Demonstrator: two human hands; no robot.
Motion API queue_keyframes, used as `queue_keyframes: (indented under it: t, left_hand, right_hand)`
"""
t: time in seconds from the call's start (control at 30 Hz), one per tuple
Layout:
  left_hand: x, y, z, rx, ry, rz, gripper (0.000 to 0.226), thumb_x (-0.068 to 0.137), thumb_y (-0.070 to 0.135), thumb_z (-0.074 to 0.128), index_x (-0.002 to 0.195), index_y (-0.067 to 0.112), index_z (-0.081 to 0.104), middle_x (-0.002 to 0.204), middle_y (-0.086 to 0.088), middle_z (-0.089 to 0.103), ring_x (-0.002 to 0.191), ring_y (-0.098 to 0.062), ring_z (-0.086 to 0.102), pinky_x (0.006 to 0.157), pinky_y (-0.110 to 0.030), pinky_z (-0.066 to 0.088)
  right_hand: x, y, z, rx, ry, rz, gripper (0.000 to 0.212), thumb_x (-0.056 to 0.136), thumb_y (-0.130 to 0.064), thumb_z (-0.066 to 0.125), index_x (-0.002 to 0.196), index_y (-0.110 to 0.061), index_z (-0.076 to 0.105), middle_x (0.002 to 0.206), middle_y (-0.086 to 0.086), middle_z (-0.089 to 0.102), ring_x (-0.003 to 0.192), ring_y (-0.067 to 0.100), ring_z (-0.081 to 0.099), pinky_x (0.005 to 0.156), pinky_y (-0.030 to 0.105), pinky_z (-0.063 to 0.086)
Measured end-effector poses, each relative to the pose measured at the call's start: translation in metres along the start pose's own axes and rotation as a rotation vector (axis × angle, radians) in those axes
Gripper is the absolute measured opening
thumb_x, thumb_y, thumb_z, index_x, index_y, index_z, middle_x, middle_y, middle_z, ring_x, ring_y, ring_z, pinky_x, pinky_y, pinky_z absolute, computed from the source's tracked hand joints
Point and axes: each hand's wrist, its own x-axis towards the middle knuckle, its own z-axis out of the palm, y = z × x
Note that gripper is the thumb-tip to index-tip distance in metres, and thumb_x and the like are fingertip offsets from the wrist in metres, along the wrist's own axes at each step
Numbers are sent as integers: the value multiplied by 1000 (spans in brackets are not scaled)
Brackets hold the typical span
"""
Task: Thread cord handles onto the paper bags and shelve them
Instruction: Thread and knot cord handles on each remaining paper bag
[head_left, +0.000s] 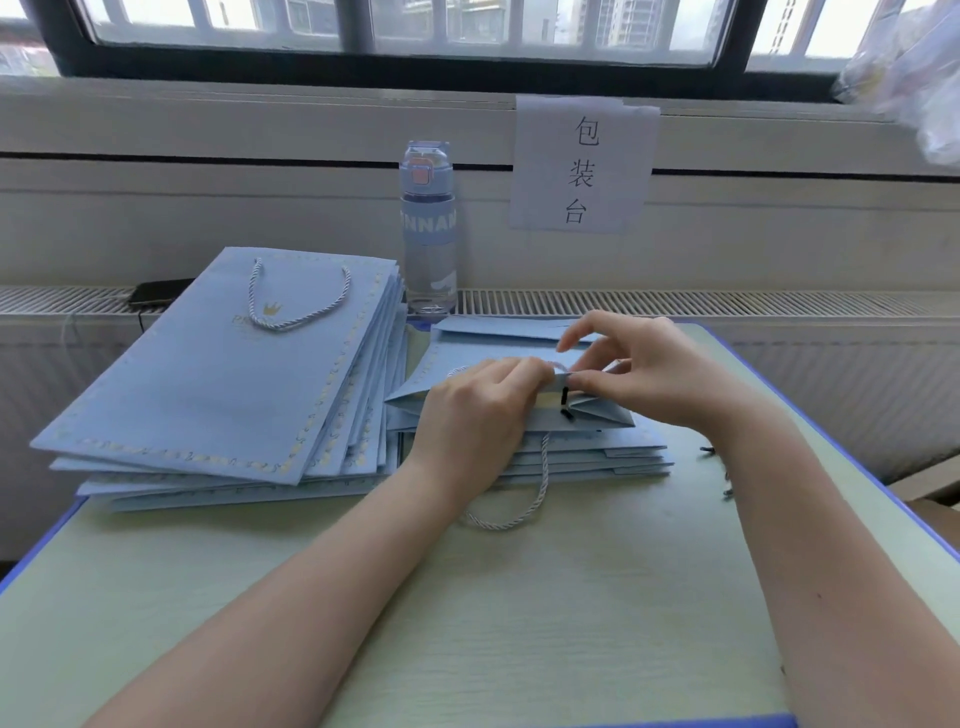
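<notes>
- The paper bag (605, 415) sits atop the right-hand stack (597, 460) on the desk (571, 597), its mouth edge lifted.
- Left hand (472, 415) grips that edge, fingers curled over it.
- Right hand (649, 369) pinches the cord (519, 515) at the edge — its loop trails onto the desk.
- Left stack (218, 364) lies alongside, with the bottle (428, 228) behind.

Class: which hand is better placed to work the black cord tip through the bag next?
Probably right: the right hand pinches the bag beside the black cord tip; the left hand grips the bag, steadying it.
</notes>
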Motion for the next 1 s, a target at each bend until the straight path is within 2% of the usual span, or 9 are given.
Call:
queue_keyframes:
  t: [0.13, 0.23, 0.33, 0.43, 0.5, 0.73, 0.83, 0.93, 1.0]
  left_hand:
    - [1, 4, 5, 96, 28, 55, 10, 80, 9, 68, 87, 15, 72, 92, -1, 65, 87, -21, 54, 69, -35, 42]
    - [0, 5, 6, 115, 44, 19, 14, 84, 30, 65, 81, 19, 74, 87, 1, 64, 83, -20, 54, 71, -36, 42]
    - [1, 5, 4, 109, 51, -43, 22, 84, 39, 62, 75, 22, 73, 83, 4, 63, 80, -19, 53, 71, -35, 39]
    - [2, 4, 1, 103, 53, -95, 26, 83, 44, 61, 73, 24, 74, 81, 5, 63, 83, -16, 48, 72, -33, 35]
    - [2, 5, 0, 102, 35, -135, 30, 82, 48, 59, 72, 25, 74, 81, 6, 63, 84, -16, 47, 73, -33, 34]
    - [9, 14, -4, 151, -77, -240, 31, 81, 44, 54, 72, 23, 74, 83, 5, 64, 85, -26, 58, 76, -37, 39]
    - [11, 14, -6, 141, -95, -276, 19, 77, 35, 65, 71, 21, 75, 83, 5, 64, 87, -27, 57, 79, -39, 39]
    - [12, 11, -8, 111, -96, -260, 14, 73, 29, 68, 73, 18, 76, 82, 2, 64, 87, -29, 58, 81, -40, 40]
    - [11, 7, -10, 113, -89, -242, 15, 74, 30, 68, 75, 17, 76, 83, 3, 64, 88, -28, 56, 84, -39, 36]
  right_hand:
    - [0, 0, 4, -9, 17, -12, 22, 85, -11, 68, 99, -24, 59, 73, 3, 71, 57, 0, 59, 59, 7, 40]
    - [0, -2, 5, 14, 40, -16, 24, 85, -8, 68, 102, -22, 58, 68, 7, 70, 49, 2, 50, 52, 7, 36]
    - [-1, -4, 5, 47, 55, -16, 27, 84, -5, 67, 102, -23, 57, 67, 12, 70, 48, 6, 45, 50, 7, 33]
    - [1, -4, 9, 80, 91, 5, 31, 83, -7, 66, 99, -32, 57, 65, 12, 68, 58, 22, 49, 60, 23, 40]
    - [3, -3, 12, 90, 127, 22, 32, 82, -7, 66, 97, -34, 57, 57, 9, 64, 55, 19, 45, 60, 27, 39]
    - [7, -5, 17, 171, 204, 113, 28, 80, -9, 70, 98, -26, 57, 42, -8, 52, 39, 5, 35, 45, 13, 30]
    - [8, -7, 17, 192, 213, 119, 28, 80, -10, 71, 97, -26, 56, 45, -6, 58, 42, 4, 42, 49, 14, 33]
    - [8, -10, 17, 218, 217, 115, 29, 79, -14, 73, 97, -29, 57, 65, 4, 71, 65, 16, 61, 67, 25, 46]
    - [8, -12, 17, 233, 222, 113, 29, 79, -14, 74, 97, -29, 57, 69, 7, 72, 67, 17, 63, 66, 22, 47]
